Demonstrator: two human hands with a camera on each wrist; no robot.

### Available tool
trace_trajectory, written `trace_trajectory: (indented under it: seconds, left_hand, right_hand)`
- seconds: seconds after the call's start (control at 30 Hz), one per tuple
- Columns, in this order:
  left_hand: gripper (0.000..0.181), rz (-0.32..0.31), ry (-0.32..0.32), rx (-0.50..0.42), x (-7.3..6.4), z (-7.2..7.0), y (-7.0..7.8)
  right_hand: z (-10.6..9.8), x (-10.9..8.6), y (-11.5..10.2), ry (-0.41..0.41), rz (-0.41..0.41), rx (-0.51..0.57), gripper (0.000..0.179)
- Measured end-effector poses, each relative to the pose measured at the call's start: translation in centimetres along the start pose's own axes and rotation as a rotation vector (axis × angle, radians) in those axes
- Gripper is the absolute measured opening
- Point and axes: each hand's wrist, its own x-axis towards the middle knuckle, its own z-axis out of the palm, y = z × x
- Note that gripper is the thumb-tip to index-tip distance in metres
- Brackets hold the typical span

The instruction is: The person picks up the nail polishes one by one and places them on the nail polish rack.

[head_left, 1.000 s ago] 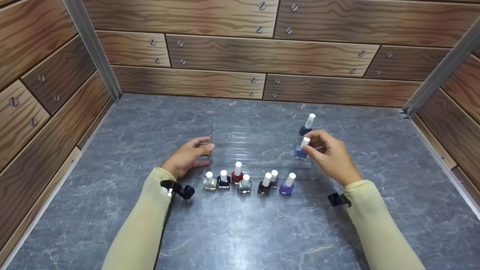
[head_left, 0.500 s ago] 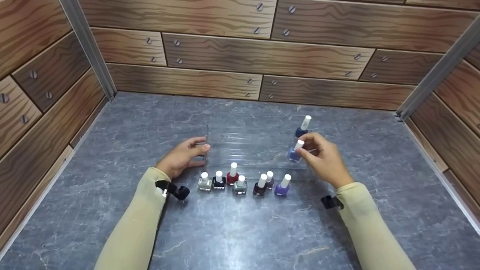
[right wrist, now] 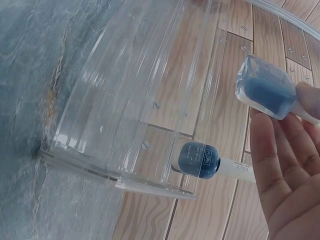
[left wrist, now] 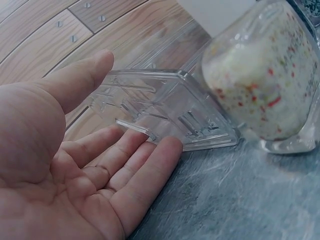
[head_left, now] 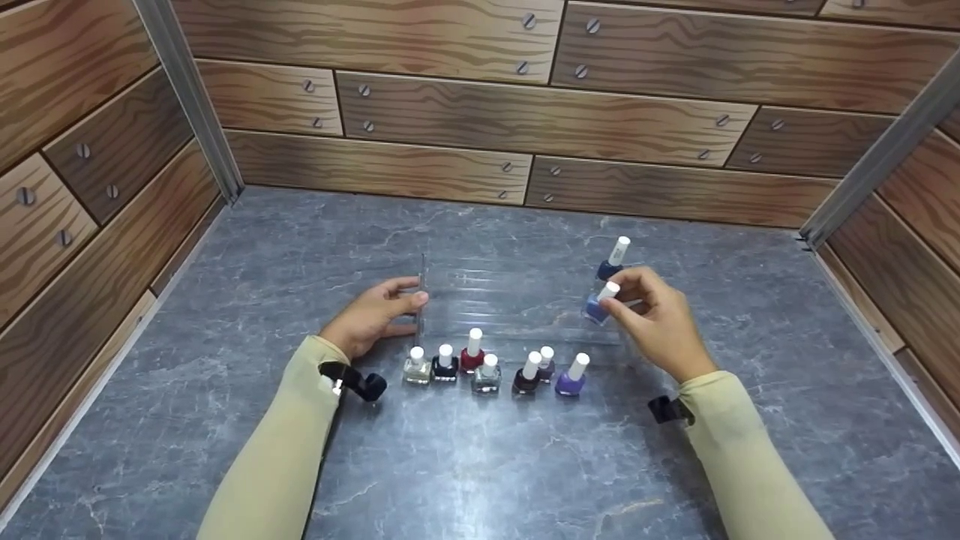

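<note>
My right hand (head_left: 660, 322) pinches a light blue nail polish bottle (head_left: 596, 307) by its white cap, tilted over the right end of a clear stepped display rack (head_left: 487, 300). In the right wrist view this bottle (right wrist: 267, 92) hangs above the rack's steps. Behind it, a dark blue nail polish bottle (head_left: 611, 268) stands on a higher step at the same end. My left hand (head_left: 379, 311) rests against the rack's left end panel, its thumb and loosely extended fingers at the panel (left wrist: 165, 110). A speckled nail polish bottle (left wrist: 265, 75) stands close beside that hand.
Along the rack's front stand several nail polish bottles, among them a red one (head_left: 472, 358), a black one (head_left: 445, 366) and a purple one (head_left: 571, 384). The grey marbled table (head_left: 480, 465) is bounded by wood-patterned walls (head_left: 435, 105) at the back and sides.
The light blue bottle tilts a little more in my right hand and stays over the rack's right end. My left hand keeps its place at the panel. The head view shifts slightly.
</note>
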Motion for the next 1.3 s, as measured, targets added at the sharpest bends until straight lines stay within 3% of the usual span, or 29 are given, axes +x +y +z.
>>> trace_trajectory:
  seconds: [0.63,0.8,1.07,1.3]
  left_hand:
    - [0.071,-0.011,0.003,0.010,0.1,0.2,0.2]
    - [0.070,-0.011,0.008,0.005,-0.1,0.1,0.0]
    - [0.067,-0.010,0.032,-0.010,-0.1,0.0,-0.4]
    - [0.063,-0.012,0.030,-0.022,0.1,0.2,0.0]
  right_hand:
    - [1.1,-0.4,-1.9,-0.024,-0.016,0.020,0.022]
    - [1.4,0.9,-2.8,-0.037,0.024,0.030,0.021]
    - [2.7,4.1,-5.2,-0.058,0.103,-0.110,0.020]
    - [4.5,6.7,-5.5,-0.077,0.120,-0.146,0.020]
